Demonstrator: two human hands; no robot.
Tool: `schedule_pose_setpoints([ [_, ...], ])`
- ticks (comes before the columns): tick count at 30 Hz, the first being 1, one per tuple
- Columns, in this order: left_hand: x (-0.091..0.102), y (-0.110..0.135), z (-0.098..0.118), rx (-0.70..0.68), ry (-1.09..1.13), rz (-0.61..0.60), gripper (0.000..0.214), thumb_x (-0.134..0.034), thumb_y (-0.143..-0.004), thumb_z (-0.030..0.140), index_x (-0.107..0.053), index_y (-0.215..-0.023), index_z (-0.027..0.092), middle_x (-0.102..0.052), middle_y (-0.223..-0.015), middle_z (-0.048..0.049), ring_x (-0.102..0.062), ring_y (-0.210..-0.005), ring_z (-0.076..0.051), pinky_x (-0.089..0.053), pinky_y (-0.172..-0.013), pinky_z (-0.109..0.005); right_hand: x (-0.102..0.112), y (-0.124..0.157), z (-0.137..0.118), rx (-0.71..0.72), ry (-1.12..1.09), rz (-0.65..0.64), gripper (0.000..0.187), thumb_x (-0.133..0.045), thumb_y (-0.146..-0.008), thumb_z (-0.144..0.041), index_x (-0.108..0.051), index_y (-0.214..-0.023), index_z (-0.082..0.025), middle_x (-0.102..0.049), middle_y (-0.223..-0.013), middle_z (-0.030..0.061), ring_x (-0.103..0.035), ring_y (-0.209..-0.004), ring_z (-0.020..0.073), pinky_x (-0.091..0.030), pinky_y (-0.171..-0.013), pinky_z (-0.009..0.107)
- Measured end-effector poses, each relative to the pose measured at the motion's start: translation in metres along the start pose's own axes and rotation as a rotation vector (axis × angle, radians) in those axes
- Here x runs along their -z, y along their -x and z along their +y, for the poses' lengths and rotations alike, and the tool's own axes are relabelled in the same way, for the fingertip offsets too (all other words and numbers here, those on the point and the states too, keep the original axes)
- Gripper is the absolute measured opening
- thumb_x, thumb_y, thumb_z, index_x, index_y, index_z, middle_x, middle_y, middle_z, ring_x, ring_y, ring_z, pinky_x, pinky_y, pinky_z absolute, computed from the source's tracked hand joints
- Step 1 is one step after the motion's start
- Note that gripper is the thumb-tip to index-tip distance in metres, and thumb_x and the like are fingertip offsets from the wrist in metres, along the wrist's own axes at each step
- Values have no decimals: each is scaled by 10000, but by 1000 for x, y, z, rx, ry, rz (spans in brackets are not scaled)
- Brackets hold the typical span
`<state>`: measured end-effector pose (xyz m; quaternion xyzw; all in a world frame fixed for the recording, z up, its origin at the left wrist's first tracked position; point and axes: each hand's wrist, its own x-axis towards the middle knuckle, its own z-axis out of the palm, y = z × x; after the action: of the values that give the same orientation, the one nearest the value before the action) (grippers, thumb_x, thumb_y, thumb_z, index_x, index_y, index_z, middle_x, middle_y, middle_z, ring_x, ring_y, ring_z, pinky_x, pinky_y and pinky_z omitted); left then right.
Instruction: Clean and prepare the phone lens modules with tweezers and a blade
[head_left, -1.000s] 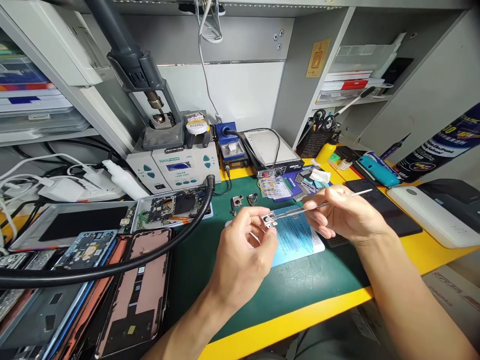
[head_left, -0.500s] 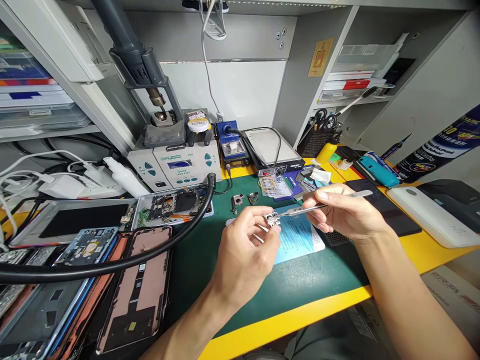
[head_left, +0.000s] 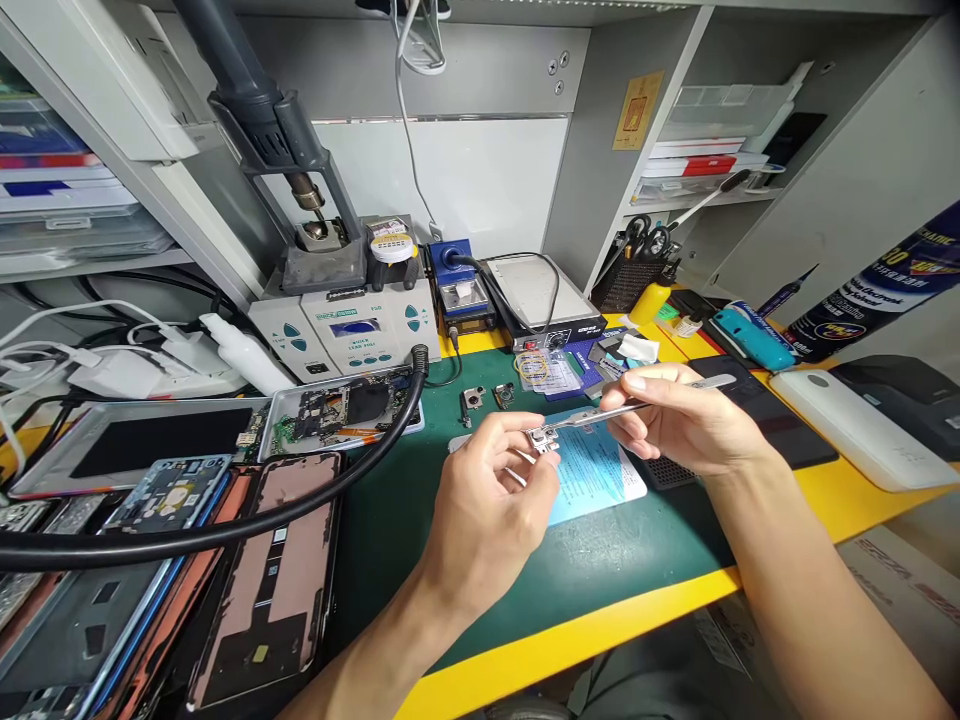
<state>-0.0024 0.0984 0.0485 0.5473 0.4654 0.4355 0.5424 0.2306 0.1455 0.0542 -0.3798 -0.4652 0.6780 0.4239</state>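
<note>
1. Toward the left edge of the worktop (head_left: 592, 636) lies a pinkish phone housing (head_left: 266, 550).
2. Above the green mat (head_left: 622, 565), back from its front edge, the left hand (head_left: 491, 495) pinches a camera module (head_left: 543, 438) (silver-framed) between thumb and fingers.
3. Metal tweezers (head_left: 585, 418), tips at the module, are clamped in the right hand (head_left: 671, 418).

Left hand (head_left: 491, 505) raised, fingers curled, thumb and forefinger in a pinch. Right hand (head_left: 679, 420) opposite, slightly higher, thumb pressed toward bent fingers. Left forearm (head_left: 390, 640) slants up from bottom edge; right forearm (head_left: 810, 570) from lower right.
</note>
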Motion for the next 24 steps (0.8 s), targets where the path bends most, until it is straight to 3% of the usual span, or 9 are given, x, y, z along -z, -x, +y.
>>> schedule_pose_setpoints([
  [13, -1, 1, -1, 19, 6, 7, 250, -727, -890, 278, -659, -1109, 178, -721, -834, -11, -677, -663, -152, -516, -561, -249, -6, 0, -1, 12, 21, 11, 253, -813, -830, -390, -826, -889, -144, -604, -514, 10, -574, -451, 138, -449, -382, 237],
  [24, -1, 0, 2, 40, 10, -2, 207, -721, -888, 262, -672, -1070, 177, -743, -804, -9, -677, -650, -152, -526, -555, -246, 2, 0, 1, 14, 0, 18, 225, -798, -839, -399, -822, -871, -178, -628, -561, 20, -550, -458, 138, -427, -401, 262],
])
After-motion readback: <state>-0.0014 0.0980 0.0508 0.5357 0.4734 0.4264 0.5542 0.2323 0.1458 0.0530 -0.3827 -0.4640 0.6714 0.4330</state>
